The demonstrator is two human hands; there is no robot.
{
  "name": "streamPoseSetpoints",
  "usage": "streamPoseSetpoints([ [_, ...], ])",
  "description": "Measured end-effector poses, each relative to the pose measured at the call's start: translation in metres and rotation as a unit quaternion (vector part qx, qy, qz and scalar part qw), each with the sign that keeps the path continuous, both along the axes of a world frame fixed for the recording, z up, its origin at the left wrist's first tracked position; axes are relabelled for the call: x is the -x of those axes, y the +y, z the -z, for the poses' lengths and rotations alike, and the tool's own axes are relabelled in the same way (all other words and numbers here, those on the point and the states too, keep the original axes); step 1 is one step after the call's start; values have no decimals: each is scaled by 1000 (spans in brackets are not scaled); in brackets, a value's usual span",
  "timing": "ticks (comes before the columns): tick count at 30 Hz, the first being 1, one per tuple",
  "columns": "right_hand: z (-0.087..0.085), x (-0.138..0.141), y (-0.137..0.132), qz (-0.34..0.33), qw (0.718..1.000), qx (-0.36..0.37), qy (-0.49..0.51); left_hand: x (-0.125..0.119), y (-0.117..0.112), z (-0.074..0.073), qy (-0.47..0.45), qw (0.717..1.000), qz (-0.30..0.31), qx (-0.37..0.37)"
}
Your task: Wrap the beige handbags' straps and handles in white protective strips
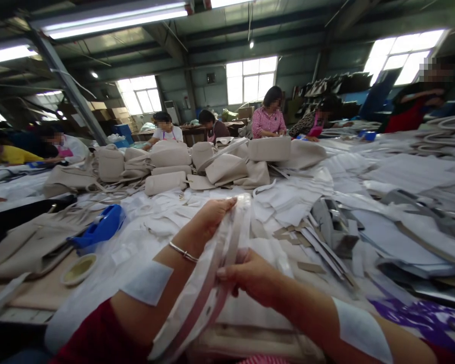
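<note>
In the head view, a long, pale strap in clear film hangs in front of the person's body, above a spread of white sheets. The left hand has its fingers curled on the upper end; the right hand pinches the strip lower down, between thumb and fingers. It looks light and limp, with a slick wrapping that could slide, so a pinch through the film onto the strap itself should hold better than loose plastic. The lower end trails toward the lap and may snag.

To the left are a blue tape dispenser and a tape roll; to the right, a grey dispenser-like block and purple plastic. Beyond, heaped beige bags block the far side, where a person in a checked shirt works.
</note>
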State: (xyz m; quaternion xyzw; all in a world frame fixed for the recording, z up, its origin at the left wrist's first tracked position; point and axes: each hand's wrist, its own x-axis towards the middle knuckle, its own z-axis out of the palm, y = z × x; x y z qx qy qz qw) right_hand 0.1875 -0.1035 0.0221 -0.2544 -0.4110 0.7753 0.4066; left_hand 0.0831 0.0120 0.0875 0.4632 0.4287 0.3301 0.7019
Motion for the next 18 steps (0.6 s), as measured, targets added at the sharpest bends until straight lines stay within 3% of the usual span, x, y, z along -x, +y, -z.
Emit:
streamPoseSetpoints([
  [2,-13,-20,16,75,997,0,-5,10,-12,5,-23,999,33,8],
  [5,-33,-52,49,206,978,28,-3,27,-42,11,-59,987,152,11],
  [7,-38,-68,69,269,962,47,-7,33,-62,14,-17,976,218,-14],
  [9,-37,-77,82,291,955,62,-11,31,-75,17,56,972,227,-40],
  [11,-31,-81,86,288,955,71,-15,25,-75,19,111,976,180,-49],
  [14,-26,-84,81,299,951,78,-16,15,-51,19,157,984,52,-72],
  [18,-32,-96,73,328,943,57,3,10,-7,23,281,937,-61,-199],
])
